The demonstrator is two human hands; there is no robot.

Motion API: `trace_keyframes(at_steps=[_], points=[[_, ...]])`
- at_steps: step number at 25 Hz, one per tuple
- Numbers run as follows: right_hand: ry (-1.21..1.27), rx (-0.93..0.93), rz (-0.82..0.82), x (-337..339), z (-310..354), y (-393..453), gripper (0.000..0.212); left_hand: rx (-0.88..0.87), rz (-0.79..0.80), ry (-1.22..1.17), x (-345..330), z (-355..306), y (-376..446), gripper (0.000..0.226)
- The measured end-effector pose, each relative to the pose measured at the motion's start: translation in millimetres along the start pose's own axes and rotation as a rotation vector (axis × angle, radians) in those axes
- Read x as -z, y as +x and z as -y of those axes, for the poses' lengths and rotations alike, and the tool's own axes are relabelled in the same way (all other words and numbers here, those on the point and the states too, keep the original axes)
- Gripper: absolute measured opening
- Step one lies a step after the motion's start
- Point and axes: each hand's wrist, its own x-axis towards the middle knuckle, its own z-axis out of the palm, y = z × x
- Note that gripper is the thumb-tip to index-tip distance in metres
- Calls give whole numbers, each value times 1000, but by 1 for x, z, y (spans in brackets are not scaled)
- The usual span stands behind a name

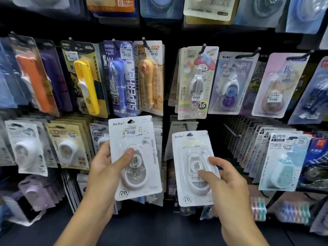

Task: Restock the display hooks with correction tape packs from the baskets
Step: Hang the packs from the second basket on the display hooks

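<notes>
So there are two white BoBo blister-card correction tape packs in play, both mid-frame. The left-hand pack [134,158] sits centre-left, the right-hand pack [193,167] just right of centre, well apart from each other. The left hand [106,167] grips its card by the lower edge, thumb pressed on the clear bubble; the right hand [229,185] pinches its card the same way from the right side.

These look super light, with a stiff card and slick plastic that dents if squeezed, I'd guess. Best held low on the card so the hang hole up top stays free. A bare black metal hook [231,131] pokes out to the right, among rows of hanging packs.
</notes>
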Motion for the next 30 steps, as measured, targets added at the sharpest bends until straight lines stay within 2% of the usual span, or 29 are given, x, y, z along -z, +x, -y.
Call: trace_keyframes(at_steps=[3, 5, 8, 9, 11, 12, 14, 16, 18, 20, 22, 24, 26, 27, 28, 30], points=[[-86, -54, 163, -5, -1, 1, 51, 5, 16, -4, -3, 2, -1, 45], [-138, 50, 252, -11, 1, -1, 57, 23, 52, 38, -10, 7, -5, 44], [21, 135, 485, -20, 1, -6, 60, 67, 224, 151, -29, 15, -15, 38], [36, 152, 485, -23, -1, -5, 60, 74, 286, 185, -34, 18, -17, 33], [72, 163, 358, -25, -1, 2, 57, 29, 321, 289, -35, 21, -17, 26], [96, 153, 278, -22, 0, 6, 55, -24, 287, 421, -31, 22, -15, 29], [110, 91, 174, -11, -3, 18, 52, -127, 215, 833, -16, 24, -8, 47], [69, 46, 152, -2, -6, 26, 52, -153, 189, 1046, -4, 26, -3, 62], [-9, 60, 183, -3, -5, 35, 49, -110, 216, 1066, 3, 29, 3, 69], [-186, 117, 187, -7, -8, 46, 54, -85, 248, 1061, 5, 29, 3, 70], [-438, 203, 88, -11, -23, 54, 65, -127, 267, 1103, 7, 23, -4, 71], [-522, 216, -40, -20, -52, 43, 63, -134, 269, 1187, 19, 18, -10, 70], [-461, 131, -57, -32, -103, 7, 51, 4, 281, 1203, 41, 23, -18, 64], [-459, 55, 6, -39, -137, -22, 43, 124, 317, 1189, 56, 31, -27, 58], [-496, -20, 103, -43, -170, -52, 37, 230, 396, 1232, 70, 44, -37, 54], [-679, -166, 448, -39, -240, -117, 36, 455, 663, 1460, 107, 87, -75, 57]])
